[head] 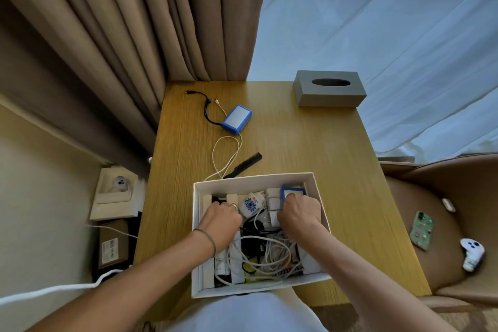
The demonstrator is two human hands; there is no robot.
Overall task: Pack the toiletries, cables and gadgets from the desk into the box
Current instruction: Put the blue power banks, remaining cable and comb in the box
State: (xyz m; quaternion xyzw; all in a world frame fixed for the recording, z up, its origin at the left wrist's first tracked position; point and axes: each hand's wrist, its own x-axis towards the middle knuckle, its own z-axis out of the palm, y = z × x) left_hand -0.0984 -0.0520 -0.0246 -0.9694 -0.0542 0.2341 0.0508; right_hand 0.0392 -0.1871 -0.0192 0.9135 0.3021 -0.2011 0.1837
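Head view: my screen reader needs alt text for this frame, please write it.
Both hands, left and right, reach into a white box of cables and chargers on a wooden desk; the right grips a blue-edged gadget. A second blue gadget with cables, a black comb and a grey tissue box lie beyond the box.

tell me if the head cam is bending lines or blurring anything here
Head view: wide-angle bend, the desk edges splay and the curtain leans; soft daylight, no hard shadows; both hands in the box look slightly soft.
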